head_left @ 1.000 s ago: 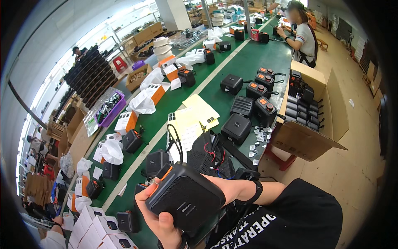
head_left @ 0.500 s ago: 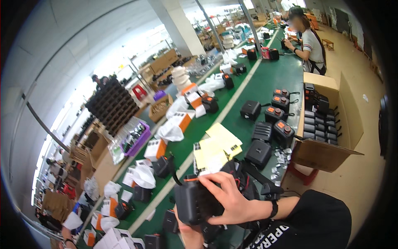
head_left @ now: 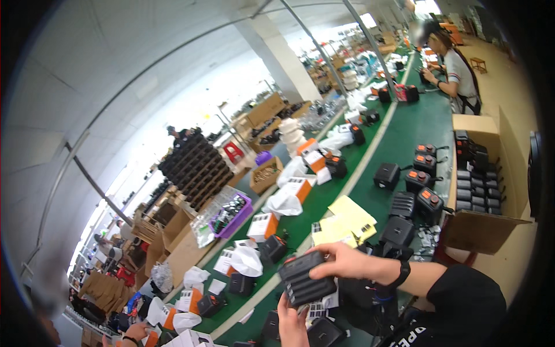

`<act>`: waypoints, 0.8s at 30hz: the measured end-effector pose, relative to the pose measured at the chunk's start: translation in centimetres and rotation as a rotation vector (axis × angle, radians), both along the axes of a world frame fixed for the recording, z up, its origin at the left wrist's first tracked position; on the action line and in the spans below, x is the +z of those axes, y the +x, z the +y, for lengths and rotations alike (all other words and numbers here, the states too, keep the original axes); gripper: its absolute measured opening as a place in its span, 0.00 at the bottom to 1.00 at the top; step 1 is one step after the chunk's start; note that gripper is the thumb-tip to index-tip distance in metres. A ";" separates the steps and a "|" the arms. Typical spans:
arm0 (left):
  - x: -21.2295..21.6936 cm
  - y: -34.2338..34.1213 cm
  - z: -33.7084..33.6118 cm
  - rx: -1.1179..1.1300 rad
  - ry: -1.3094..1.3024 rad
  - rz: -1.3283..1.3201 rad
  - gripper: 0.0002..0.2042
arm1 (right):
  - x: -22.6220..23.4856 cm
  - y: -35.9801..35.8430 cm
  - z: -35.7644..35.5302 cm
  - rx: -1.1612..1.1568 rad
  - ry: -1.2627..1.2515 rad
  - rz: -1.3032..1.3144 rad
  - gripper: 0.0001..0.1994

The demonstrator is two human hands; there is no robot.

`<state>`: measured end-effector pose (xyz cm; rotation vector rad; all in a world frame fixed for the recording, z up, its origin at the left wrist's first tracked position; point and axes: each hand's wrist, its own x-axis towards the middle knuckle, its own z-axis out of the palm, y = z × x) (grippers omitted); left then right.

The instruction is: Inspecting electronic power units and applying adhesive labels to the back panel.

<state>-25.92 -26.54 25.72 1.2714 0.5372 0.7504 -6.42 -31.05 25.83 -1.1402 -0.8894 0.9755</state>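
Both my hands hold a black box-shaped device (head_left: 306, 280) above the near part of the green bench. Its ribbed side shows, with an orange mark near its top edge. My right hand (head_left: 344, 263) grips the upper right end, thumb over the front and fingers curled behind. From below, my left hand (head_left: 292, 324) supports the lower left edge, its fingers partly hidden by the device. Just beyond lie yellow sheets (head_left: 350, 220). A similar black device (head_left: 399, 231) rests right of the sheets, and another black device (head_left: 326, 332) is on the bench below my hands.
A green conveyor belt (head_left: 292, 222) runs along the left with white-and-orange boxes (head_left: 263, 226) and black devices. At right stands an open carton (head_left: 485, 231) filled with black devices. A purple basket (head_left: 234, 217) sits beyond the belt. A co-worker (head_left: 459, 75) works farther up; another person's hand (head_left: 137, 331) shows lower left.
The device has been turned, so its ribbed side shows instead of the smooth one, and its strap is no longer visible. My view has swung left; the surroundings appear farther right.
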 end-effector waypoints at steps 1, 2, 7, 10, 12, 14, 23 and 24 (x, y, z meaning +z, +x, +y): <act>1.1 -0.8 -0.6 0.067 0.061 0.034 0.22 | 0.3 1.1 2.0 -0.027 -0.077 -0.042 0.31; 2.8 -1.3 -2.3 0.090 0.113 0.060 0.22 | 0.7 2.4 2.4 -0.101 -0.161 -0.088 0.32; 5.0 -5.7 1.7 -0.269 0.056 -0.129 0.19 | -6.3 10.3 14.4 -0.589 -0.261 -0.866 0.31; 6.8 -8.6 2.3 -0.246 0.181 -0.101 0.19 | -10.4 13.9 17.6 -0.763 -0.423 -0.928 0.31; 7.2 -10.0 3.0 -0.207 0.238 -0.076 0.19 | -11.5 13.7 19.6 -0.775 -0.419 -1.007 0.25; 7.8 -10.8 3.5 -0.235 0.280 -0.048 0.19 | -14.2 15.1 21.2 -0.926 -0.511 -1.085 0.18; 7.3 -14.5 4.6 -0.304 0.342 0.099 0.19 | -14.4 6.4 25.2 -0.249 -0.533 -1.126 0.41; 7.1 -15.2 4.2 -0.304 0.345 0.111 0.19 | -14.6 5.8 25.4 -0.226 -0.531 -1.139 0.41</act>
